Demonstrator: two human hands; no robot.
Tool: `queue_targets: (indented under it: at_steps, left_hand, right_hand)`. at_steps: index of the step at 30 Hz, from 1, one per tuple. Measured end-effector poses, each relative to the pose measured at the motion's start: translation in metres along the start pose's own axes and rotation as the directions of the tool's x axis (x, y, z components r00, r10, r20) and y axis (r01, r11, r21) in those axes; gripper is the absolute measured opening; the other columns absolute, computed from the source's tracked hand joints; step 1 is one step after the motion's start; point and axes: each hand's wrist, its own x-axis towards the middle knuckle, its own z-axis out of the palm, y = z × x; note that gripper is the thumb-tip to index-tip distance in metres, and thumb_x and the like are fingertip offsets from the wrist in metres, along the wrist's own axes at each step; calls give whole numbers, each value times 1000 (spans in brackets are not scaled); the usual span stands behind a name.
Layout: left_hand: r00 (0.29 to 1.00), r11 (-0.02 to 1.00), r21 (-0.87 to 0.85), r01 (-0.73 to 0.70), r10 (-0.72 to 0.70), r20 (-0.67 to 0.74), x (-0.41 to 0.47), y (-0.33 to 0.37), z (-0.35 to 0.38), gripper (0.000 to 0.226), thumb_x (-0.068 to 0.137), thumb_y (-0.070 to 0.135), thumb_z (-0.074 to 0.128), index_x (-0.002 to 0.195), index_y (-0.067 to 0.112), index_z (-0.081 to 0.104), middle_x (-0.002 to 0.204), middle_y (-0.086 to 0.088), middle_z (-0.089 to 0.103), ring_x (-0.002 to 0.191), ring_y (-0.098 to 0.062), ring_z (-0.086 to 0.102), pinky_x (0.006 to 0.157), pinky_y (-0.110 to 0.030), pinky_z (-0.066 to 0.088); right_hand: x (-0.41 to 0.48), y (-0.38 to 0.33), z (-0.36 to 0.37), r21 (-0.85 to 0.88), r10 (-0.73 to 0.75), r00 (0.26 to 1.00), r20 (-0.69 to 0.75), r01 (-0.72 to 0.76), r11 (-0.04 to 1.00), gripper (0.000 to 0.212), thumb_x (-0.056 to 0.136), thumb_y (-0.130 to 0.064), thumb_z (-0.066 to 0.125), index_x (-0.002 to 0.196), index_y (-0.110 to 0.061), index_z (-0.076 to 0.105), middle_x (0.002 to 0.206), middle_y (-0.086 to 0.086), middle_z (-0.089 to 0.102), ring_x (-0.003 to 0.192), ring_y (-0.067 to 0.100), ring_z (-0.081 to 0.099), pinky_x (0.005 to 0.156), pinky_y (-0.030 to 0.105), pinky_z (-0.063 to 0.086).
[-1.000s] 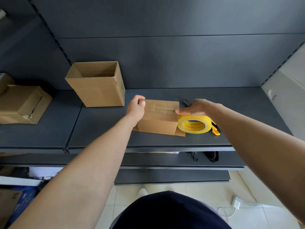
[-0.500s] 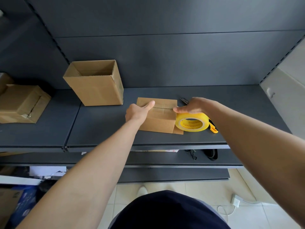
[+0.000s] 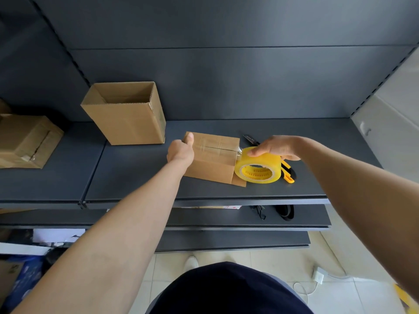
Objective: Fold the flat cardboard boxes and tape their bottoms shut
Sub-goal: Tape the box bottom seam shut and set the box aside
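box: small brown cardboard box (image 3: 213, 164) bottom-up on dark grey metal shelf (image 3: 136, 177), flap seam facing up for taping | left grip (image 3: 181, 150): curled on the box's left end, thumb on top, steadying it | right grip (image 3: 275, 147): wrapped round yellow-cored roll of clear tape (image 3: 258, 166) at the box's right edge, strip laid over the seam | likely next: cut; yellow utility knife (image 3: 288, 173) lies just beside

Left hand (image 3: 181, 150): grips box (image 3: 213, 165) at left edge, thumb on top.
Right hand (image 3: 276, 147): holds tape roll (image 3: 258, 165) against box's right edge.
Shelf (image 3: 136, 177): 1 open box (image 3: 127, 125), upright, far left.
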Motion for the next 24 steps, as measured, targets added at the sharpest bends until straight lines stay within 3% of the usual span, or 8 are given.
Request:
queue_targets:
  at_steps: [2,5,8,11,13,17,20,24]
  left_hand:
    - [1000,1000,11,-11,12,-9,1,4,0,49,99,53,29,89,9,49,73,-1,48,77,-22,50,66,-33,39]
    - [997,996,56,-63,66,-41,2,13,1,48,100,47,31,70,12,42,66,-1,43,70,-22,46,62,-31,36]
    - [994,985,139,-106,109,-17,4,23,-1,48,100,48,35,65,15,38,74,-5,50,69,-22,46,59,-30,37]
    - [990,930,346,-125,95,102,5,36,-2,50,96,57,33,109,15,55,126,-10,52,109,-30,49,98,-44,41]
    - [979,827,528,-193,195,52,-2,44,-1,64,93,58,40,141,16,36,143,-13,32,129,-32,34,106,-45,31]
    - [869,695,586,-417,494,32,-26,54,10,66,86,57,53,130,9,46,133,-12,41,124,-31,37,101,-41,33]
    - [855,634,588,-502,468,225,-35,52,19,84,75,71,56,133,10,46,134,-12,40,127,-31,34,106,-41,31]
    - [838,636,554,-537,477,265,-33,45,18,83,76,61,65,138,12,40,138,-8,36,129,-28,33,102,-40,38]
  right_hand:
    - [-1,3,-1,54,19,999,38,-21,998,49,79,-48,72,114,-15,62,106,2,69,93,20,66,78,33,50]
    - [2,1,4,16,44,999,24,-45,999,66,69,-58,75,118,-16,61,109,3,69,99,26,66,95,44,49]
    - [-2,-6,7,63,66,995,80,-72,995,56,79,-50,71,119,-14,58,110,6,68,99,27,65,96,44,49]
    - [-9,-11,9,124,64,991,119,-79,989,42,89,-38,65,119,-11,56,110,9,67,99,28,65,95,45,50]
    - [-10,-13,11,142,58,991,124,-76,987,40,90,-37,63,119,-10,56,109,9,67,100,28,65,96,46,50]
    - [-10,-17,15,195,25,994,106,-46,980,41,92,-41,60,118,-10,57,110,9,68,100,28,67,95,46,51]
    - [-7,-16,18,254,4,993,120,-35,967,44,92,-43,60,120,-9,58,112,8,69,100,26,68,94,44,52]
    - [-9,-6,21,394,-81,958,277,-36,918,37,92,-27,61,124,-8,55,118,10,66,108,28,64,101,46,46]
